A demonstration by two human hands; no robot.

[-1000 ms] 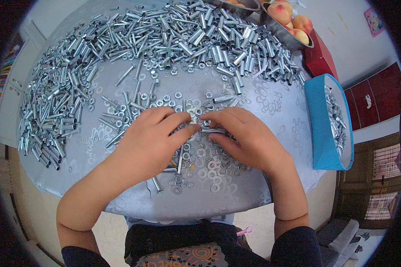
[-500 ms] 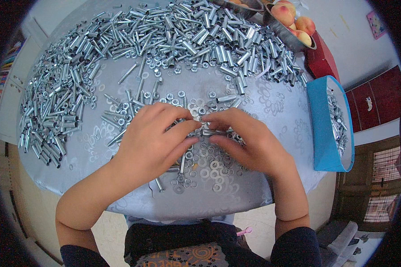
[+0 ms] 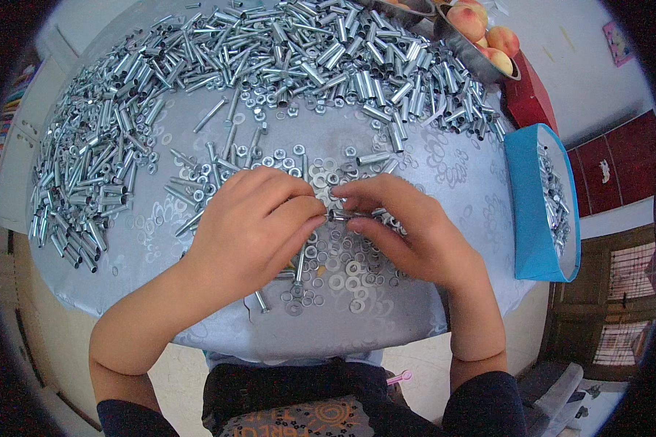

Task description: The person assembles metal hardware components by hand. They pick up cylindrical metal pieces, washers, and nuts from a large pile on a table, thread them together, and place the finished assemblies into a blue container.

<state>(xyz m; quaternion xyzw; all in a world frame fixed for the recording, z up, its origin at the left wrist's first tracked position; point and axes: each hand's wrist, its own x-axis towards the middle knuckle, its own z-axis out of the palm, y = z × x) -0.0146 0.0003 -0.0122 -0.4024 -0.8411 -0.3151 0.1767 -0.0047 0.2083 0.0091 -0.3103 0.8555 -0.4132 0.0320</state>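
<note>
the person's two hands met over the middle of the grey patterned table [image 3: 459, 182], and between them lay a thin silver bolt [image 3: 340, 215]. its long axis ran nearly level, left to right across the table. one end went into the pinched fingertips of the left hand [image 3: 251, 229], the other into the fingertips of the right hand [image 3: 408, 226]. so the bolt lay straight ahead of both sets of fingers, neither hand nearer than the other, each closed on its own end. whether a washer or nut sat on the shank i could not tell; the fingers hid it.

just below the bolt, toward the person, a scatter of loose washers [image 3: 342, 269] lay flat on the cloth. beyond the bolt, well apart, a thick band of short metal sleeves [image 3: 328, 51] curved across the far side. to the right of the bolt, at the table's edge, stood a blue tray [image 3: 532, 218] with more metal parts.
</note>
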